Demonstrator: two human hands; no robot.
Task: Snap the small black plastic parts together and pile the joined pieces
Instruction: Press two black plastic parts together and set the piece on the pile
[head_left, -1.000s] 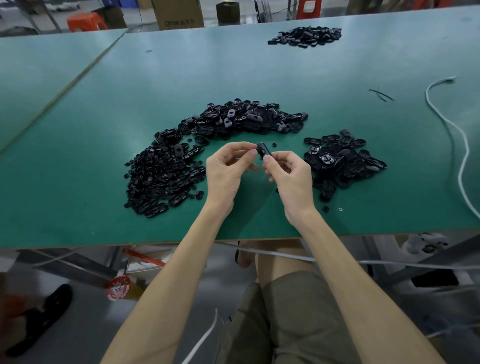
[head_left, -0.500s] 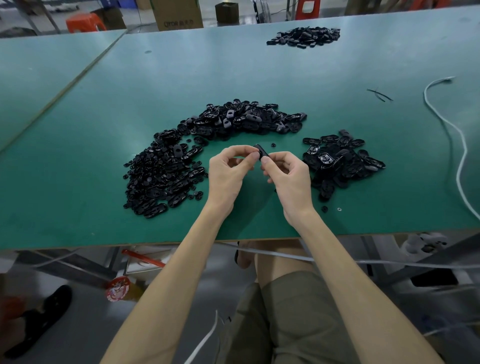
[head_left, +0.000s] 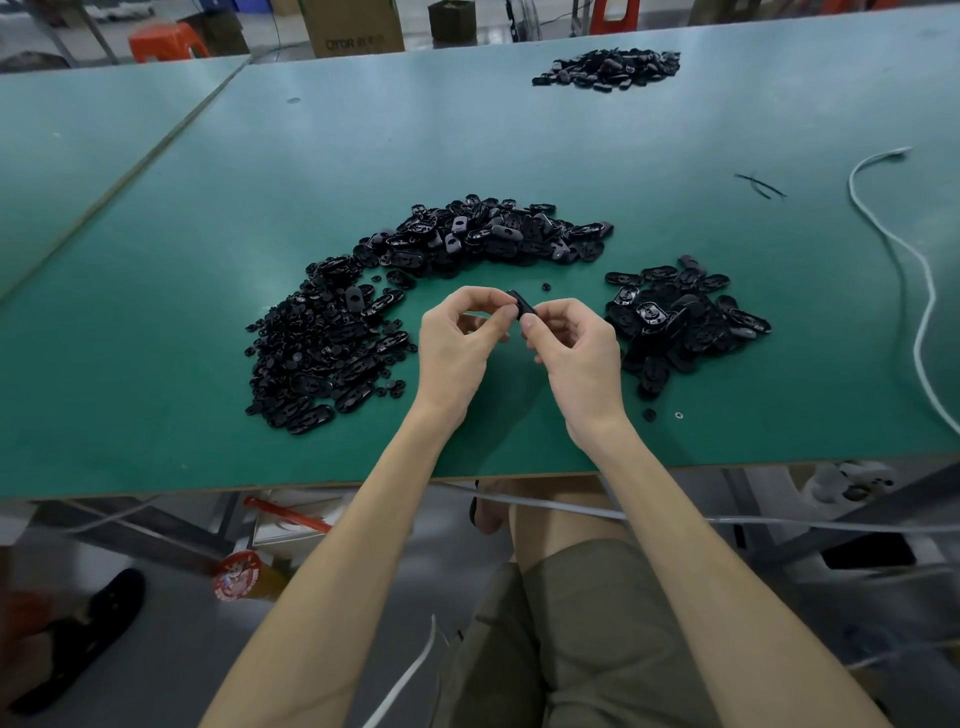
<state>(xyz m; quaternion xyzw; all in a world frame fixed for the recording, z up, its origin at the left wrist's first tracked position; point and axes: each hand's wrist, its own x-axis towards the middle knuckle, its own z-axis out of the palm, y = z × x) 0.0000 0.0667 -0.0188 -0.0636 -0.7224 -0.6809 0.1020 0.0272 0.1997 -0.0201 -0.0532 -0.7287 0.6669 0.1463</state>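
Here a small black part (head_left: 521, 306) sits pinched between both hands, lifted a little above the green table (head_left: 363, 156) and near its front edge. The left hand (head_left: 457, 343) curls its fingers inward, thumb and forefinger closing on the part's left end. The right hand (head_left: 576, 348) mirrors it, thumb tip pressed against the part's right end with the other fingers bent behind. Whether the part is one piece or two already joined cannot be told at this size.

Just beyond and to the left of the hands a long curved heap (head_left: 322, 353) of loose black pieces sweeps from the front left round to the middle of the table, with flat oval shells and smaller round bits mixed in it. To the right, just beside the right hand, lies a smaller pile (head_left: 675, 322) of oval pieces. A single black bit (head_left: 649, 414) and a tiny white ring (head_left: 678, 414) lie apart near the front edge below that pile. A third pile (head_left: 608, 66) rests well away at the table's far side. A white cable (head_left: 914, 291) snakes down the right edge, with thin black strands (head_left: 761, 185) near it. Past the table stand a cardboard box (head_left: 353, 26) and an orange stool (head_left: 163, 41).
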